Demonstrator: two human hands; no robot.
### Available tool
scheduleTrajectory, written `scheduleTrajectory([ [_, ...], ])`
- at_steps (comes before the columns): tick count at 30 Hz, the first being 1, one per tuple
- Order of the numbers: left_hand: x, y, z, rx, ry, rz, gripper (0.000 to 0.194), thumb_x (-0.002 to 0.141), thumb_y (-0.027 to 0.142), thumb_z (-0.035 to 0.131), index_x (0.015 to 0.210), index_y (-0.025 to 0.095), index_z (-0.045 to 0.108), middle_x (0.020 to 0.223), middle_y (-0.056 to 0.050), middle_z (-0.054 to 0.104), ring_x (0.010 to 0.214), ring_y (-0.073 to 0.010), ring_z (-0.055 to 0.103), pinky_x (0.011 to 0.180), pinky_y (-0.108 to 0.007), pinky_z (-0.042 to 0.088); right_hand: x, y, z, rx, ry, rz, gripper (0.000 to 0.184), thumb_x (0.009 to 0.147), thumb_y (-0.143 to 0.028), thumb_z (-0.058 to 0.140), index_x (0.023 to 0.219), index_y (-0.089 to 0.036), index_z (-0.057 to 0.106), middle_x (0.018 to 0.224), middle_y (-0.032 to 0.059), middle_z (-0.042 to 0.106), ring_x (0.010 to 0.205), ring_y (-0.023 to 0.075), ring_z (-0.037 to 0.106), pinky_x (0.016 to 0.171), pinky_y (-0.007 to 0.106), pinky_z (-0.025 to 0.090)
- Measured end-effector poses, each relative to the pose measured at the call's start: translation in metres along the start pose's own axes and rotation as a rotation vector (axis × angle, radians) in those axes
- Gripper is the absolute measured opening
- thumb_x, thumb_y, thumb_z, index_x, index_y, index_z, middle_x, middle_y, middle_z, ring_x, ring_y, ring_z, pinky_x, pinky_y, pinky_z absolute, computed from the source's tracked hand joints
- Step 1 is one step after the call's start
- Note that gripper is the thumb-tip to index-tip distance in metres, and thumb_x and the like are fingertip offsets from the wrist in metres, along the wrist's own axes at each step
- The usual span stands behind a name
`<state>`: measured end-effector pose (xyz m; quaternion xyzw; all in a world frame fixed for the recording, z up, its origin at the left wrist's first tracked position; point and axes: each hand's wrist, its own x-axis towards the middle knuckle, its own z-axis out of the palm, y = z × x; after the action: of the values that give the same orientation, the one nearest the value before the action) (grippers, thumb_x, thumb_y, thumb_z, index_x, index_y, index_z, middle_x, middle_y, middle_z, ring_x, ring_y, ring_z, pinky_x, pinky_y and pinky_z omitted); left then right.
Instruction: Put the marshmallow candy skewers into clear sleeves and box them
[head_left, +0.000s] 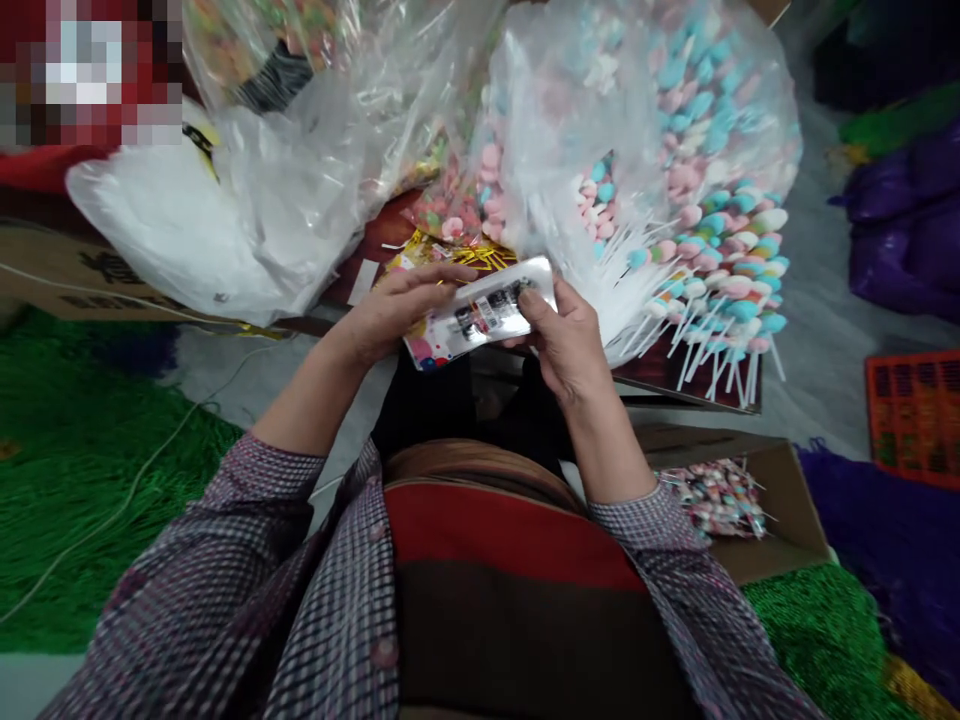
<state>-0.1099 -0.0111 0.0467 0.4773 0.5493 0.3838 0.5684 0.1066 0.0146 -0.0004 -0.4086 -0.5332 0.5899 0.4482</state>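
My right hand (562,335) grips the right end of a flat silver packet of printed plastic bags (480,315), thumb on top and fingers underneath. Dark print, a small label and coloured dots show on the shiny packet. My left hand (401,305) lies at its left end, fingers stretched along the far edge and touching it; the left thumb is hidden. Just beyond the packet are gold twist ties (480,255) on the table. To the right lie pink, blue and white marshmallow skewers (739,265) with white sticks.
Clear bags of marshmallows (697,110) and a white plastic bag (217,220) cover much of the table. A cardboard box (795,500) holding wrapped skewers stands at lower right. Green tinsel-like material (97,430) covers the floor at left; an orange crate (911,415) is far right.
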Motion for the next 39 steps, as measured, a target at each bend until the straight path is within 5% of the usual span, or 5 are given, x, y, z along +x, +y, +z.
scheduleTrajectory([
  [6, -0.02, -0.015, 0.012, 0.155, 0.531, 0.302, 0.035, 0.093, 0.058, 0.058, 0.098, 0.024, 0.064, 0.089, -0.003, 0.068, 0.086, -0.0172, 0.065, 0.08, -0.032, 0.053, -0.015, -0.012, 0.0, -0.267, 0.38, -0.304, 0.043, 0.095, -0.055, 0.059, 0.125, -0.024, 0.062, 0.112, 0.0021, 0.073, 0.112, 0.0225, 0.07, 0.103, 0.053, 0.058],
  [11, -0.028, -0.019, 0.049, -0.379, 0.002, 0.107, 0.057, 0.087, 0.074, 0.055, 0.11, 0.023, 0.062, 0.09, -0.006, 0.072, 0.083, -0.0193, 0.069, 0.072, -0.034, 0.055, -0.038, -0.016, 0.018, -0.579, 0.159, -0.568, 0.031, 0.101, -0.037, 0.053, 0.129, -0.03, 0.063, 0.135, 0.002, 0.069, 0.136, 0.0253, 0.059, 0.122, 0.056, 0.042],
  [18, -0.019, -0.032, 0.045, -0.537, -0.046, -0.027, 0.045, 0.07, 0.04, 0.083, 0.108, 0.023, 0.065, 0.099, -0.004, 0.074, 0.085, -0.0174, 0.07, 0.072, -0.028, 0.056, -0.061, -0.002, 0.02, -0.646, -0.197, -0.631, 0.048, 0.09, -0.009, 0.049, 0.127, -0.033, 0.066, 0.143, 0.0001, 0.067, 0.152, 0.0253, 0.042, 0.122, 0.064, 0.038],
  [23, -0.019, -0.043, 0.046, -0.545, -0.119, -0.058, 0.051, 0.07, 0.033, 0.084, 0.115, 0.022, 0.063, 0.098, -0.005, 0.075, 0.086, -0.0197, 0.072, 0.077, -0.032, 0.057, -0.043, -0.023, 0.002, -0.548, -0.023, -0.529, 0.037, 0.099, -0.014, 0.044, 0.119, -0.031, 0.07, 0.123, -0.0001, 0.075, 0.118, 0.0184, 0.069, 0.105, 0.046, 0.055],
  [39, -0.039, -0.043, 0.039, -0.238, -0.117, -0.07, 0.046, 0.073, 0.027, 0.077, 0.116, 0.02, 0.063, 0.091, -0.002, 0.069, 0.072, -0.0136, 0.059, 0.061, -0.023, 0.047, 0.02, 0.002, -0.001, -1.1, 0.248, -0.412, 0.018, 0.098, -0.024, 0.046, 0.091, -0.019, 0.062, 0.091, 0.0077, 0.069, 0.085, 0.0201, 0.065, 0.08, 0.037, 0.052],
])
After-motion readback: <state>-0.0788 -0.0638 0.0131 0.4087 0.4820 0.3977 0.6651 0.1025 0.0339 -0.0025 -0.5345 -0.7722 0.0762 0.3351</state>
